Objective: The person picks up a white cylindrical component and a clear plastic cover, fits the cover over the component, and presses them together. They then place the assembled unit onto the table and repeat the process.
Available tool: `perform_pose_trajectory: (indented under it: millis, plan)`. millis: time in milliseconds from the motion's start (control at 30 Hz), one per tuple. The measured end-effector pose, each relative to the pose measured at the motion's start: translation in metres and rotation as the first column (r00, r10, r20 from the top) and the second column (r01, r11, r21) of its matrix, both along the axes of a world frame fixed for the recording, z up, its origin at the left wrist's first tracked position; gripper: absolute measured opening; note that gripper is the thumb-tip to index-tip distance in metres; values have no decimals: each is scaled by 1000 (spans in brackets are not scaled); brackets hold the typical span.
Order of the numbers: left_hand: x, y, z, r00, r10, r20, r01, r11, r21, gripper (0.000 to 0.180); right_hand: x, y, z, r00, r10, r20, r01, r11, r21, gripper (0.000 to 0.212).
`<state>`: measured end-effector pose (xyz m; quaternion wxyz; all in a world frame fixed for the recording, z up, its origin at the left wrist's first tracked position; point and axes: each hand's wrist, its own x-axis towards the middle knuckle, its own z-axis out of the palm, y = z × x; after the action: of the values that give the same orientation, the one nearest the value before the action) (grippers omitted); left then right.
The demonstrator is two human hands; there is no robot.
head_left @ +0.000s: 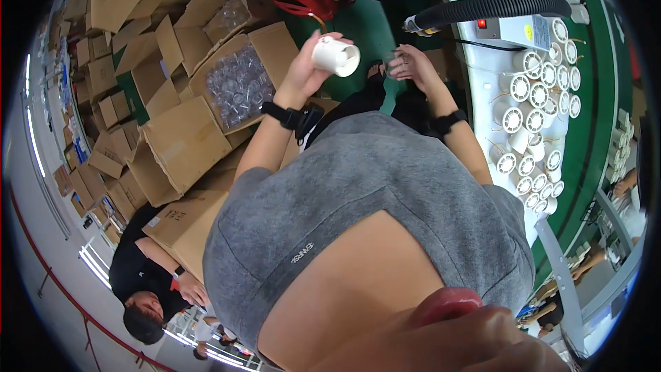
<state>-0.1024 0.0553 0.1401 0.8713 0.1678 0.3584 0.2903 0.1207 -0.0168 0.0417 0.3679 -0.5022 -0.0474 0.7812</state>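
My left hand (301, 74) is wrapped round a white plastic cylinder (336, 56), its open round end turned to the right. A thin orange-tipped wire (317, 19) sticks up beside the fingers. Across from it, my right hand (413, 69) has its fingers curled at a clear plastic piece (392, 67), which is faint against the dark background, so its exact shape is hard to make out. The two hands are apart, in front of my body.
At left, an open carton (241, 86) holds many clear plastic parts, among other cardboard boxes (182, 141). On the right, a white table (482, 72) bears rows of white cylinders (533, 118) and a grey machine with a black hose (496, 5). A co-worker (141, 282) is at lower left.
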Motion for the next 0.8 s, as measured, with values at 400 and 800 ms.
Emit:
perform_pose_trajectory:
  millis: [400, 800]
  plan:
    - [26, 2, -7, 908, 144, -394, 166, 739, 653, 15, -9, -6, 167, 986, -104, 127, 15, 829, 559, 34]
    - [20, -7, 22, 930, 265, -254, 28, 639, 769, 13, -29, 12, 171, 818, 110, 565, -455, 726, 516, 41]
